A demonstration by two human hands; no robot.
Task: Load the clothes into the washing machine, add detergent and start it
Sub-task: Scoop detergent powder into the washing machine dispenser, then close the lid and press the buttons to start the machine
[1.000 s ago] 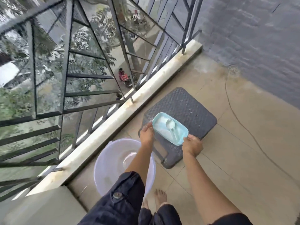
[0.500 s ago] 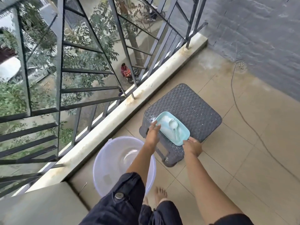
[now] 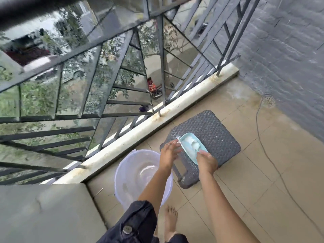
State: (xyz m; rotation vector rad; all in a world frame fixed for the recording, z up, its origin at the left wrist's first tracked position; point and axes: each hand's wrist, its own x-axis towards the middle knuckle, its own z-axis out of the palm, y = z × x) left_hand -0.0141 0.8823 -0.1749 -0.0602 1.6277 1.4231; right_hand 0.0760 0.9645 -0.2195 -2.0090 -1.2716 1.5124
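A light blue tray [image 3: 203, 146] of white detergent powder lies on a grey woven stool [image 3: 217, 132], with a white spoon [image 3: 195, 146] resting in the powder. My left hand [image 3: 169, 151] is at the tray's left rim, fingers spread and touching it. My right hand [image 3: 206, 161] covers the tray's near end, its fingertips at the spoon's handle; I cannot tell whether they grip it. No washing machine or clothes are in view.
A translucent white bucket [image 3: 133, 172] stands on the tiled floor left of the stool, under my left arm. A metal railing [image 3: 112, 85] on a concrete ledge [image 3: 157, 125] runs along the left. A thin cable [image 3: 270, 160] crosses the floor towards a drain [image 3: 269, 99].
The tray, held tilted above the stool in both hands, now lies flat on it. My left hand has let go and opened. My right hand slid forward onto the tray's near end.
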